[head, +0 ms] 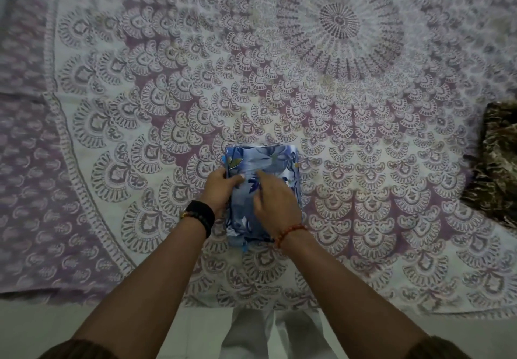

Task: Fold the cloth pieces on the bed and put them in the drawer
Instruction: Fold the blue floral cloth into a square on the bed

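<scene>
A: Surface?
B: Bed [363,218], mandala-print sheet. Blue floral cloth [268,160], folded rectangle, lies mid-bed.
A: Hands?
B: Left hand [221,190] grips its left edge, fingers curled; right hand [275,204] presses on top, fingers loosely together.

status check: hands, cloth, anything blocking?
Left hand grips blue floral cloth at its left edge. Right hand presses flat on top. Cloth folded small on bedsheet. Brown patterned cloth lies apart, right.
</scene>
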